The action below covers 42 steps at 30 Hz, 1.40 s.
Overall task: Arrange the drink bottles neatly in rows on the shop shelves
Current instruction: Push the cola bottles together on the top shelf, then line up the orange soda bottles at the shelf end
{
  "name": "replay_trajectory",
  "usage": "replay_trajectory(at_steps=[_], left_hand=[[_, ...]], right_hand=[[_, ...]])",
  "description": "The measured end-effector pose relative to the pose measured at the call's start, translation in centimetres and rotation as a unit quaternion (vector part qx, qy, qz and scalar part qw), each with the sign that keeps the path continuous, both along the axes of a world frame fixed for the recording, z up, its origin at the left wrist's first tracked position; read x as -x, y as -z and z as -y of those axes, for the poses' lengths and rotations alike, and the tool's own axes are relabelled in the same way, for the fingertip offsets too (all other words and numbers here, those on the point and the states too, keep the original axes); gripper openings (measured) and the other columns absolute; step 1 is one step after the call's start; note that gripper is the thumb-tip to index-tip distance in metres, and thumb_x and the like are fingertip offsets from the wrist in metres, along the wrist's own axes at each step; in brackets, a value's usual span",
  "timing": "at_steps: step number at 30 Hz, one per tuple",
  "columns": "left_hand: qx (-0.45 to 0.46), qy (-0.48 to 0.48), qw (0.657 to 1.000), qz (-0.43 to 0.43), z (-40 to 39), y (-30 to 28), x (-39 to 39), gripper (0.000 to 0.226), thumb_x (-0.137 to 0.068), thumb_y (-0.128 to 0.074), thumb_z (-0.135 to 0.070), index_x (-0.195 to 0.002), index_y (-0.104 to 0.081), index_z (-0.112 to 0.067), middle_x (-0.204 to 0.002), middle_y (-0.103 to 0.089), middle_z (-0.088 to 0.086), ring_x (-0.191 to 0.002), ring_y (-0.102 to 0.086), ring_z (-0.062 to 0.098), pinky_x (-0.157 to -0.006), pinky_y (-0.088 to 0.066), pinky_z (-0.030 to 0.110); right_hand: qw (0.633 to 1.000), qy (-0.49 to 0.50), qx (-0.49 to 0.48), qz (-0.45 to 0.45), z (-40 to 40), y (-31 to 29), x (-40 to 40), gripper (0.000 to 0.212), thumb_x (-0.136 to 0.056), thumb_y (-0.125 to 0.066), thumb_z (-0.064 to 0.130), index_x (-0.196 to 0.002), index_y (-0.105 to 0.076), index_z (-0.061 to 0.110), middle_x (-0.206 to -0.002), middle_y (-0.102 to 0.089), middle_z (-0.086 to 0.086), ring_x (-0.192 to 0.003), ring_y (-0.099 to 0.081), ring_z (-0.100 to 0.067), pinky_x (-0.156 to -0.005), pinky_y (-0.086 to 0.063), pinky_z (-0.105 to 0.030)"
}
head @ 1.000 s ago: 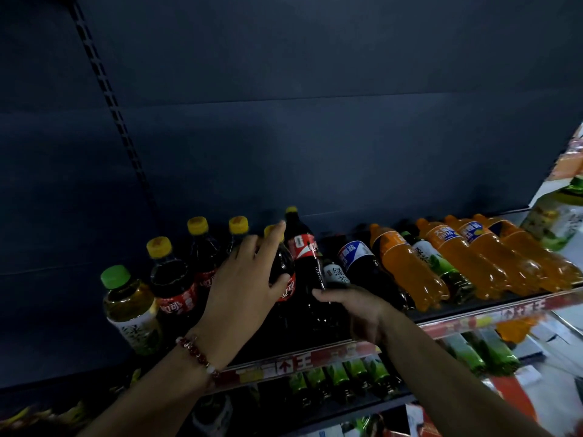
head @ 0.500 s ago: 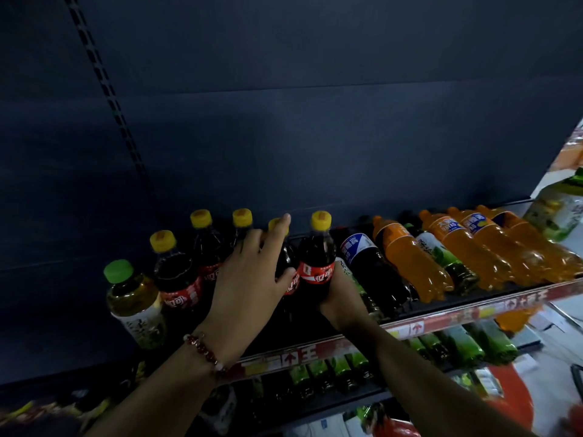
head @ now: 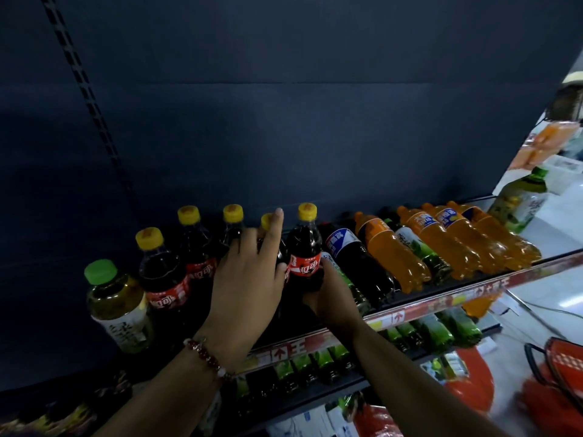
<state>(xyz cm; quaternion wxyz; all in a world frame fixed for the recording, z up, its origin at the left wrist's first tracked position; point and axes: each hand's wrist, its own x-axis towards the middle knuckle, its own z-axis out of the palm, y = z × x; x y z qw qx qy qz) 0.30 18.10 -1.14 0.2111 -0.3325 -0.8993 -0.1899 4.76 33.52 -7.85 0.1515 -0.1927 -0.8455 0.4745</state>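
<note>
Five cola bottles: standing upright at the left end of the shelf (head: 492, 276), yellow caps, red labels, dark drink inside. One of them is mostly hidden behind the left hand.
Right hand (head: 328, 299): wrapped around the lower part of the rightmost upright cola bottle (head: 304, 251), fingers curled round its base from the right side. Bottle looks upright, sitting at shelf level.
Left hand (head: 249, 275): fingers fairly straight, laid flat against the cola bottle (head: 268, 222) just left of the held one, index fingertip up by its yellow cap. Looks like resting on it more than gripping. Beaded bracelet (head: 206, 357) on the wrist.
Green-cap tea bottle (head: 115, 305): upright at the far left, right beside the colas, yellowish liquid, pale label.
Lying-down bottles: to the right of the held cola it's a jumble on their sides: a dark bottle with a blue label (head: 356, 263), several orange soda bottles (head: 391, 253), and a green bottle (head: 419, 250) wedged between the orange ones.
Lower shelf: a row of green bottles (head: 441, 331) under the red price strip.
Far right: another green tea bottle (head: 520, 200), tilted, and a red shopping basket (head: 558, 364) low in the corner, blurry.
</note>
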Motion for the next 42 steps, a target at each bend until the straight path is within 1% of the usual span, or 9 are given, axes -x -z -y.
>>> replay_trajectory(at_steps=[6, 10, 15, 21, 24, 30, 34, 39, 42], left_hand=[[0.005, -0.027, 0.998, -0.064, -0.8, -0.4, -1.9, 0.081, -0.084, -0.07, -0.036, -0.152, -0.029, -0.021, -0.146, -0.036, 0.015, -0.128, -0.043, 0.033, -0.1, -0.043, 0.048], [0.05, 0.0, 0.992, -0.115, -3.5, -0.7, -2.8, 0.08, -0.086, -0.065, -0.038, -0.153, -0.028, -0.017, -0.154, -0.03, 0.019, -0.141, -0.031, 0.039, -0.113, -0.031, 0.055], [0.136, -0.062, 0.98, -0.131, -6.9, -0.6, -2.3, 0.085, -0.085, -0.065, -0.045, -0.153, -0.028, -0.011, -0.155, -0.031, 0.019, -0.142, -0.03, 0.039, -0.115, -0.022, 0.06], [0.162, -0.134, 0.966, -0.153, -8.0, 0.0, -2.1, 0.094, -0.08, -0.072, -0.045, -0.152, -0.025, -0.007, -0.152, -0.037, 0.012, -0.138, -0.038, 0.033, -0.117, -0.022, 0.056], [0.164, -0.152, 0.962, -0.155, -8.2, 0.1, -2.2, 0.088, -0.083, -0.069, -0.044, -0.151, -0.028, -0.006, -0.152, -0.038, 0.011, -0.137, -0.039, 0.031, -0.117, -0.022, 0.054], [0.147, -0.166, 0.964, -0.144, -8.5, 0.0, -2.5, 0.085, -0.083, -0.07, -0.038, -0.151, -0.029, -0.007, -0.152, -0.039, 0.009, -0.132, -0.045, 0.026, -0.118, -0.022, 0.052], [0.14, -0.176, 0.963, -0.151, -8.7, -0.1, -2.6, 0.085, -0.082, -0.073, -0.037, -0.15, -0.033, -0.007, -0.15, -0.041, 0.008, -0.127, -0.046, 0.025, -0.117, -0.019, 0.05], [0.127, -0.196, 0.962, -0.142, -9.0, 0.2, -2.6, 0.08, -0.085, -0.068, -0.04, -0.15, -0.035, -0.007, -0.15, -0.042, 0.008, -0.137, -0.038, 0.027, -0.116, -0.021, 0.058], [0.112, -0.188, 0.966, -0.137, -9.1, 0.2, -2.7, 0.071, -0.091, -0.055, -0.042, -0.15, -0.033, -0.009, -0.152, -0.04, 0.007, -0.14, -0.034, 0.027, -0.116, -0.02, 0.056]], right_hand=[[0.964, 0.004, -0.241, 0.111, -2.6, -2.2, -3.0, 0.049, -0.087, -0.065, 0.032, -0.132, -0.05, 0.019, -0.123, -0.055, -0.002, -0.112, -0.055, -0.022, -0.087, -0.047, -0.031], [0.951, -0.013, -0.261, 0.166, -4.0, -2.5, -3.9, 0.043, -0.092, -0.055, 0.043, -0.124, -0.049, 0.014, -0.121, -0.058, -0.008, -0.11, -0.056, -0.027, -0.088, -0.048, -0.037], [0.895, -0.06, -0.342, 0.279, -5.6, -1.7, -3.0, 0.072, -0.096, -0.049, 0.043, -0.148, -0.026, 0.0, -0.137, -0.052, -0.015, -0.132, -0.039, -0.033, -0.096, -0.045, -0.039], [0.808, -0.164, -0.467, 0.32, -7.3, -0.2, -1.4, 0.064, -0.097, -0.037, 0.056, -0.133, -0.053, 0.006, -0.134, -0.053, -0.016, -0.122, -0.046, -0.034, -0.099, -0.036, -0.041], [0.843, -0.173, -0.41, 0.302, -7.9, 0.6, -1.4, 0.067, -0.089, -0.047, 0.063, -0.131, -0.055, 0.011, -0.13, -0.051, -0.016, -0.114, -0.045, -0.034, -0.082, -0.035, -0.037], [0.953, -0.142, -0.081, 0.257, -10.4, -1.1, -1.9, 0.05, -0.083, -0.065, 0.046, -0.112, -0.063, 0.005, -0.1, -0.063, -0.009, -0.089, -0.062, -0.025, -0.072, -0.048, -0.033], [0.929, -0.13, 0.22, 0.269, -12.1, -3.2, -2.2, 0.046, -0.088, -0.064, 0.031, -0.123, -0.058, 0.003, -0.104, -0.064, -0.009, -0.093, -0.062, -0.025, -0.087, -0.051, -0.045], [0.891, -0.044, 0.352, 0.284, -12.2, -2.9, -2.3, 0.069, -0.096, -0.053, 0.048, -0.148, -0.034, 0.009, -0.144, -0.045, -0.015, -0.129, -0.044, -0.034, -0.101, -0.036, -0.039], [0.85, -0.021, 0.472, 0.234, -12.3, -2.2, -2.9, 0.054, -0.087, -0.069, 0.041, -0.127, -0.059, 0.006, -0.122, -0.064, -0.02, -0.112, -0.061, -0.035, -0.102, -0.046, -0.046]])
